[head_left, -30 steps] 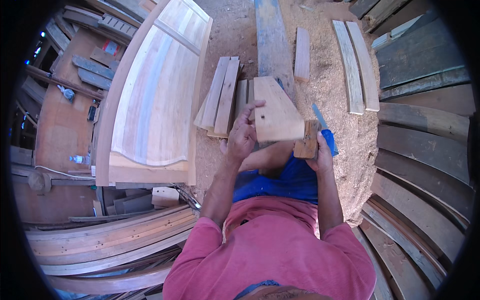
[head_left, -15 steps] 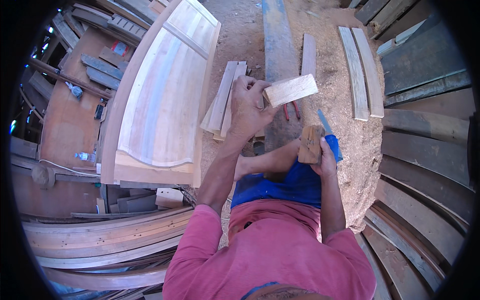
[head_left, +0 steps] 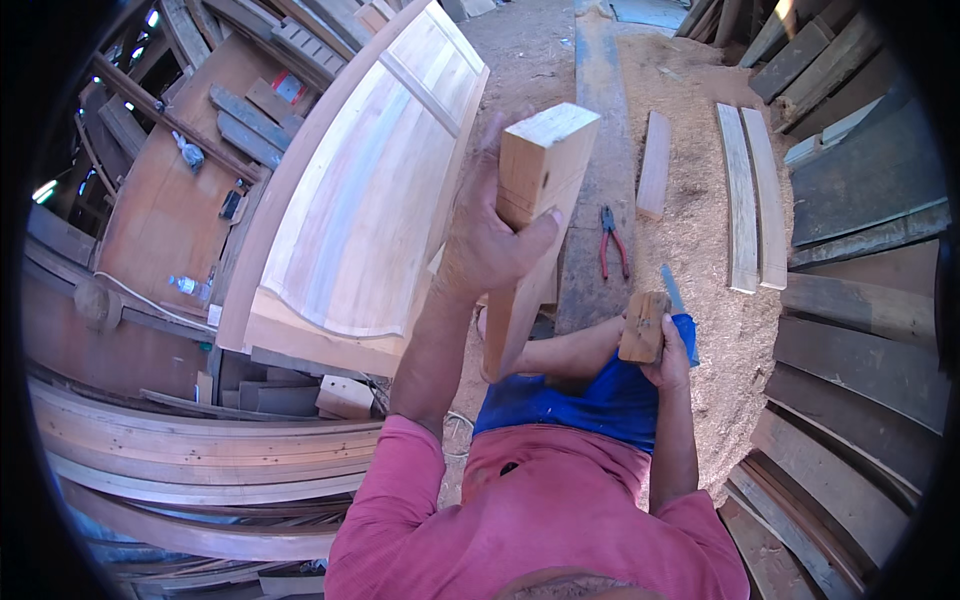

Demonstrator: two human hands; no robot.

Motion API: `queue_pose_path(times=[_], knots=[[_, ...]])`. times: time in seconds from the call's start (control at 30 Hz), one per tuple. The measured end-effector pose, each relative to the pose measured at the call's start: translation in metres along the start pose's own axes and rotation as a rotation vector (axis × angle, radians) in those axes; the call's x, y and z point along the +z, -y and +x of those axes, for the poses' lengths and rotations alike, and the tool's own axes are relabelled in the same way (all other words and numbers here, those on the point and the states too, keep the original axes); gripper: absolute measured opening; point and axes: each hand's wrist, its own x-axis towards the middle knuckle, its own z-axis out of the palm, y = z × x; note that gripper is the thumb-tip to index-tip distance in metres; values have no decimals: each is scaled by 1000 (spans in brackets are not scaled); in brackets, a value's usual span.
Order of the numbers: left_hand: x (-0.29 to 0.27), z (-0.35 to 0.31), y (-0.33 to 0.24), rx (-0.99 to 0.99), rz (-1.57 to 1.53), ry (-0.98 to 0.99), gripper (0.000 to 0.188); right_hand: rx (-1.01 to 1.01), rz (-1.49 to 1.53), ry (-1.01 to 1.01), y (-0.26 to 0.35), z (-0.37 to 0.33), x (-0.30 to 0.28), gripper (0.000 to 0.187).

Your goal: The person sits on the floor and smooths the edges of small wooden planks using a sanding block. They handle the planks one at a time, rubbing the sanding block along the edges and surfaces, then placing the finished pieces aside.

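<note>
Thick pale wooden block with flat faces and a sharp-cornered end (head_left: 565, 175) stands raised at the centre of the head view, tilted lengthwise, its light end face toward the top of the frame and its narrower lower end near the bent knee; a small dark spot shows on one face, and faint lines seem to cross it. Steadying a piece this bulky in one hand probably calls for a grip near its middle, with the thumb flat and the wrist firm, so that it does not twist; keeping the marked face uncovered and turned toward the eyes and the light would help; the small brown rectangular wooden block with worn faces (head_left: 644, 328) is best kept well apart, so that the two do not knock together.

As for pose, the left hand (head_left: 490, 245) is wrapped around the pale block, thumb across the near face, other fingers mostly hidden or blurred on the far side; its forearm rises steeply from the lower left of centre. The right hand (head_left: 670, 362), lower and right of centre, is curled on the brown block, thumb along its side, fingers largely hidden; that forearm runs nearly upright, just beside the blue cloth shorts (head_left: 570, 400); between the hands, farther up the frame, red-handled pliers (head_left: 607, 222) lie on a long greyish plank (head_left: 600, 130).
</note>
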Motion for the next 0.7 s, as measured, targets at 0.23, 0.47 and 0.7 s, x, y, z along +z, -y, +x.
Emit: queue_pose_path(times=[0.23, 0.47, 0.7], knots=[[-22, -54, 59, -419, -266, -1, 101, 17, -34, 25, -2, -3, 12, 57], [-31, -73, 81, -395, -564, 100, 108, -17, -150, 82, -5, 6, 43, 59], [-20, -76, 81, -317, -838, 203, 92, -312, -352, 238, 13, 1, 162, 75]])
